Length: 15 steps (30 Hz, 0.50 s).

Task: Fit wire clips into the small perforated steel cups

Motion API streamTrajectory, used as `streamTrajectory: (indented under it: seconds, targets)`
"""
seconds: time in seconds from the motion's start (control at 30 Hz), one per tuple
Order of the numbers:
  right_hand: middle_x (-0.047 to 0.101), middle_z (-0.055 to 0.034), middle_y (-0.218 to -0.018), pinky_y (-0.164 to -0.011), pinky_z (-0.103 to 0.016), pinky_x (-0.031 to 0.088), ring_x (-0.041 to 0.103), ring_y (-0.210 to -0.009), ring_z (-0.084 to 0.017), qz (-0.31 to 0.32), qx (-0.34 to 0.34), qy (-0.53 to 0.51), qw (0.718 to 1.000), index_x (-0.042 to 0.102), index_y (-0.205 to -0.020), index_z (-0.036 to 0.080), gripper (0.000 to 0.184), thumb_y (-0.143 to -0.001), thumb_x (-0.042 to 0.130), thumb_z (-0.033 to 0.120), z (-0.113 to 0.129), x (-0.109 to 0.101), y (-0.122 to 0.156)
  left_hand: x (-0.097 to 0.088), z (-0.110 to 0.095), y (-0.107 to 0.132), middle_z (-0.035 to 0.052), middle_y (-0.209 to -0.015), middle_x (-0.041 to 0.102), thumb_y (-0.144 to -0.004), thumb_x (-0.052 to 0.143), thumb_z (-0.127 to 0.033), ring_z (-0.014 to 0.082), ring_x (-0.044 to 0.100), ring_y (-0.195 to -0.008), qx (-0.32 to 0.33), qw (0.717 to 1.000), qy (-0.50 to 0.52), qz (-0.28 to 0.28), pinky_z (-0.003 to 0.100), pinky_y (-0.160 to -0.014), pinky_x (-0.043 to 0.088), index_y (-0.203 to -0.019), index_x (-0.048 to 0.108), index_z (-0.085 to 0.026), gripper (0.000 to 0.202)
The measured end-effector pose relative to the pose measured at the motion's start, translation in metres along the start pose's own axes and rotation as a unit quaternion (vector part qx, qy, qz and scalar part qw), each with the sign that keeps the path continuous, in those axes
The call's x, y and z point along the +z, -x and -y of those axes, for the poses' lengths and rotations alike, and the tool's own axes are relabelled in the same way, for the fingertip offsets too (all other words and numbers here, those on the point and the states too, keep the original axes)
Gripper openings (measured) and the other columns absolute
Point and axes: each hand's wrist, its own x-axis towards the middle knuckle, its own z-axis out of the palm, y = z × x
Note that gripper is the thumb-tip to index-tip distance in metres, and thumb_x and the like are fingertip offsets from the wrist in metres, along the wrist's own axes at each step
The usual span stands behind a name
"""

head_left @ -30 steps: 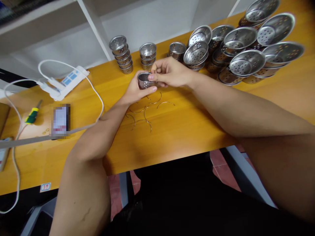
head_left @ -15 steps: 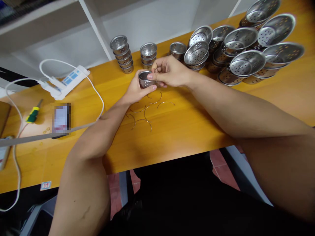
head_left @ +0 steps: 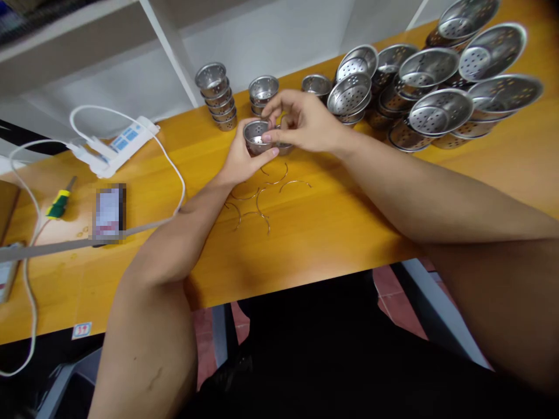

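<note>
Your left hand is curved, and its thumb is stretched to the right. Close beside it, your right hand has bent fingers. Your left arm and right arm are bare, both bent at the elbow.

The bare right hand is covering the right side of a small round perforated steel cup, detail between its fingertips showing too small to tell. The bare left hand is hiding fingers behind the cup. Pixelation is obscuring a dark rectangular phone. Toward the yellow wooden desk's front edge, a pale flat object is running off-picture leftward.
</note>
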Motion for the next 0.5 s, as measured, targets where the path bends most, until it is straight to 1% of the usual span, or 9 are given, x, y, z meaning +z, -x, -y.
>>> streamTrajectory:
  seconds: [0.03, 0.07, 0.1, 0.17, 0.23, 0.3, 0.4, 0.43, 0.5]
  targets:
    - [0.085, -0.0059, -0.102, -0.081, -0.049, 0.058, 0.072, -0.11, -0.04, -0.012, 0.004, 0.035, 0.999, 0.083, -0.155, 0.044, 0.087, -0.095, 0.097, 0.105, 0.005, -0.002, 0.001, 0.0, 0.003, 0.0, 0.0108, -0.159, 0.076, -0.094, 0.103, -0.097, 0.0366, 0.079, -0.152, 0.0, 1.0, 0.004, -0.004, 0.062, -0.144, 0.06, -0.163, 0.06, -0.033, 0.103]
    - [0.087, -0.0081, -0.11, -0.087, -0.052, 0.059, 0.071, -0.118, -0.043, -0.024, 0.011, 0.07, 0.997, 0.082, -0.162, 0.045, 0.09, -0.097, 0.09, 0.107, 0.01, -0.005, 0.002, 0.0, 0.006, -0.001, 0.011, -0.158, 0.077, -0.093, 0.104, -0.096, 0.0366, 0.08, -0.15, 0.0, 1.0, 0.005, -0.008, 0.062, -0.143, 0.061, -0.163, 0.06, -0.033, 0.104]
    - [0.089, -0.0102, -0.119, -0.094, -0.054, 0.058, 0.069, -0.124, -0.045, -0.03, 0.02, 0.1, 0.994, 0.083, -0.165, 0.043, 0.091, -0.1, 0.084, 0.107, 0.015, -0.007, 0.004, -0.001, 0.009, -0.001, 0.011, -0.158, 0.077, -0.092, 0.104, -0.096, 0.0366, 0.081, -0.149, 0.0, 1.0, 0.005, -0.012, 0.063, -0.142, 0.062, -0.163, 0.06, -0.033, 0.104]
    - [0.089, -0.0137, -0.138, -0.107, -0.057, 0.056, 0.067, -0.131, -0.046, -0.026, 0.029, 0.143, 0.989, 0.089, -0.157, 0.039, 0.083, -0.104, 0.077, 0.102, 0.023, -0.009, 0.005, -0.001, 0.015, -0.001, 0.0108, -0.156, 0.078, -0.093, 0.105, -0.095, 0.0371, 0.081, -0.149, 0.002, 1.0, 0.002, -0.016, 0.063, -0.141, 0.063, -0.163, 0.06, -0.033, 0.103]
    - [0.085, -0.0164, -0.152, -0.119, -0.059, 0.053, 0.066, -0.137, -0.047, -0.002, 0.019, 0.167, 0.986, 0.094, -0.145, 0.036, 0.072, -0.106, 0.078, 0.093, 0.029, -0.01, 0.006, -0.001, 0.019, 0.0, 0.0106, -0.156, 0.078, -0.094, 0.104, -0.094, 0.0377, 0.082, -0.15, 0.009, 1.0, -0.002, -0.016, 0.062, -0.141, 0.064, -0.165, 0.06, -0.034, 0.103]
    - [0.085, -0.0182, -0.15, -0.126, -0.062, 0.049, 0.062, -0.146, -0.051, 0.015, 0.01, 0.178, 0.984, 0.097, -0.142, 0.038, 0.068, -0.103, 0.078, 0.09, 0.032, -0.01, 0.006, -0.001, 0.018, 0.0, 0.0106, -0.156, 0.078, -0.093, 0.104, -0.096, 0.0377, 0.083, -0.15, 0.018, 1.0, -0.009, -0.019, 0.061, -0.139, 0.066, -0.164, 0.06, -0.034, 0.103]
    - [0.088, -0.0201, -0.132, -0.123, -0.066, 0.046, 0.051, -0.156, -0.055, 0.015, 0.049, 0.197, 0.979, 0.096, -0.15, 0.043, 0.08, -0.094, 0.075, 0.096, 0.036, -0.008, 0.006, 0.0, 0.008, -0.002, 0.0108, -0.156, 0.08, -0.093, 0.1, -0.101, 0.0365, 0.085, -0.148, 0.023, 0.999, -0.023, -0.034, 0.059, -0.136, 0.068, -0.162, 0.06, -0.033, 0.105]
    - [0.089, -0.0203, -0.131, -0.121, -0.066, 0.045, 0.049, -0.158, -0.056, 0.016, 0.066, 0.208, 0.976, 0.096, -0.153, 0.044, 0.085, -0.091, 0.074, 0.097, 0.037, -0.007, 0.005, 0.001, 0.004, -0.003, 0.0106, -0.155, 0.08, -0.093, 0.099, -0.103, 0.0363, 0.086, -0.148, 0.02, 0.999, -0.03, -0.038, 0.06, -0.136, 0.069, -0.161, 0.06, -0.032, 0.106]
    - [0.09, -0.0194, -0.137, -0.119, -0.066, 0.045, 0.049, -0.161, -0.055, 0.024, 0.089, 0.237, 0.967, 0.093, -0.161, 0.043, 0.093, -0.088, 0.073, 0.098, 0.04, -0.007, 0.005, 0.001, -0.003, -0.003, 0.0098, -0.154, 0.08, -0.093, 0.096, -0.106, 0.0366, 0.085, -0.149, 0.012, 0.998, -0.043, -0.04, 0.062, -0.137, 0.068, -0.16, 0.059, -0.031, 0.107]
